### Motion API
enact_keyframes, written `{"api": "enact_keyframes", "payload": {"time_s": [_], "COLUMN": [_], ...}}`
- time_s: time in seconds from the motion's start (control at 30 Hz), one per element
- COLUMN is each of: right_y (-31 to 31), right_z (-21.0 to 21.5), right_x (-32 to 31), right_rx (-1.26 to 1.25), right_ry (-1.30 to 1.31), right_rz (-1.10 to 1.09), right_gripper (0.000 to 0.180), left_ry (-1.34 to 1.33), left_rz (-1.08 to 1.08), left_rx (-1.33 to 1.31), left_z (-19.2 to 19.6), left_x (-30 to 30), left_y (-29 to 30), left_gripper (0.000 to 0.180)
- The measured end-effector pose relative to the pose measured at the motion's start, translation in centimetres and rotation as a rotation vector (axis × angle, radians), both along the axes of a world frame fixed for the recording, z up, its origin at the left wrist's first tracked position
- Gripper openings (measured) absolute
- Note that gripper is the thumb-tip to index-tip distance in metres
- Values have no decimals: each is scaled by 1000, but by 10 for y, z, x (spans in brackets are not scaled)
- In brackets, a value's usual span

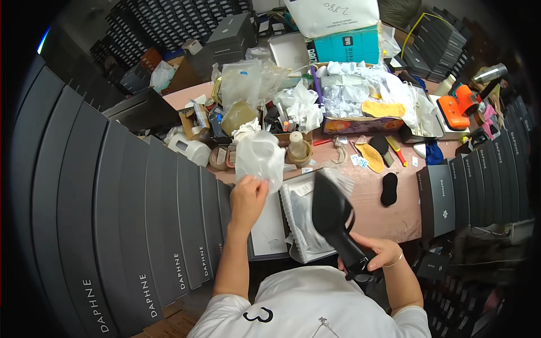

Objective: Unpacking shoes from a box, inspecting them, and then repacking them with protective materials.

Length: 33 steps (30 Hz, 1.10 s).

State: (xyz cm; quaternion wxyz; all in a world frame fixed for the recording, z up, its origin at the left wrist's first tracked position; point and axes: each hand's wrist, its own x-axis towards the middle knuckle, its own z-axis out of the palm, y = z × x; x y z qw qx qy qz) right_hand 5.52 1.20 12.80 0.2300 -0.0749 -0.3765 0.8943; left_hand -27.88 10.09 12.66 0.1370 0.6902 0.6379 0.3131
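My right hand (382,250) is closed round the heel end of a black shoe (331,211), its pointed toe up and away from me. Whether a second shoe is under it, I cannot tell. In my left hand (248,200) a translucent white plastic bag (260,160) is pinched between the fingers and hangs slightly blurred above the table. Under the shoe lies an open shoebox (285,211) with white paper and clear wrapping inside. Its white inner panel or lid (267,234) lies to the left of it, partly behind my left forearm.
Tall stacks of dark grey shoeboxes stand at left (121,225) and right (439,200). Across the pink table (389,217) lie a black insole pad (389,188), yellow insoles (369,156), a jar (298,149) and a carton of crumpled white paper (360,127). An orange tool (452,112) sits far right.
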Motion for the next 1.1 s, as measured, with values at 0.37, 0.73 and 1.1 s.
{"api": "enact_keyframes", "payload": {"time_s": [0.37,0.73,1.1], "right_y": [6,14,-27], "right_z": [-22,-19,-17], "right_x": [-64,-91,-89], "right_rx": [166,187,4], "right_ry": [-646,-340,-350], "right_rz": [23,117,-242], "right_gripper": [75,87,97], "left_ry": [-681,-232,-468], "left_rz": [275,-204,-112], "left_rx": [-160,318,228], "left_z": [-67,-17,-6], "left_x": [-24,14,10], "left_y": [-102,-94,-107], "left_gripper": [23,13,10]}}
